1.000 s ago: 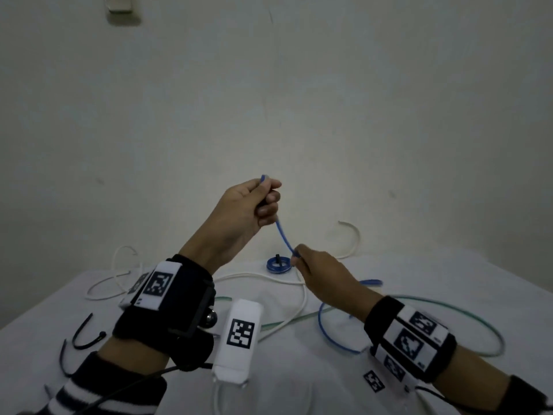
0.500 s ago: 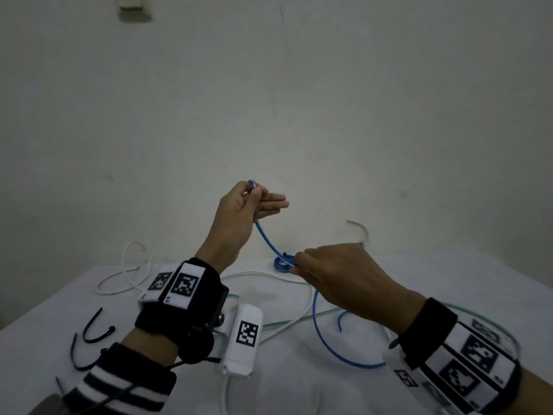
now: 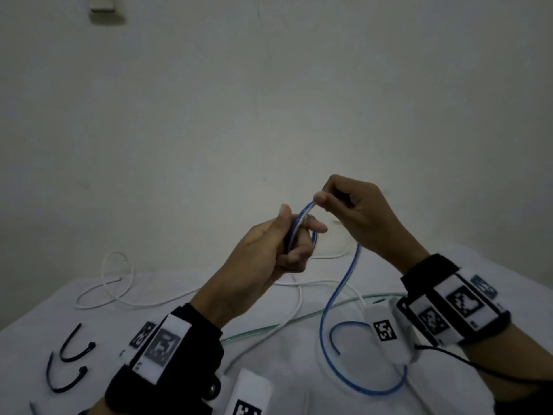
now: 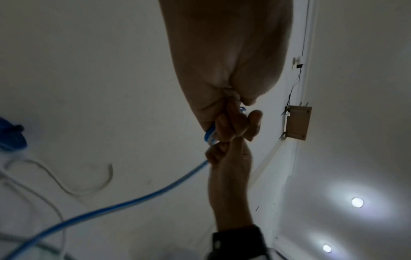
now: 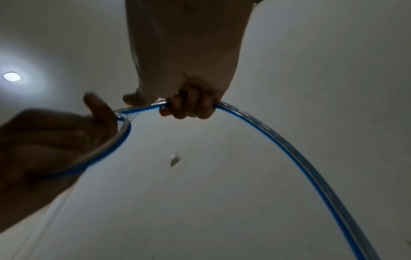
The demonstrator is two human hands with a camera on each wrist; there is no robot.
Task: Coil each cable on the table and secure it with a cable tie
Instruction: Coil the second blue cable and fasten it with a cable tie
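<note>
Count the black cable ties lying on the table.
2 clear: one cable tie near the table's left edge, another just below it. A dark sliver at the bottom-left corner may be a third.

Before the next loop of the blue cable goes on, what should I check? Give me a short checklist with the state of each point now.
1. Left hand holds the loops already made: ok, fingers curl round the coil.
2. Right hand has a grip on the blue cable near the coil: ok, it pinches it just above the left hand.
3. Slack left to wind: ok, the cable hangs to the table and its free end lies there.
4. Blue cable clear of the white cable and green cable: cannot tell, they lie close and seem to cross.
5. Cable ties within reach: ok, two lie at the table's near left.
</note>
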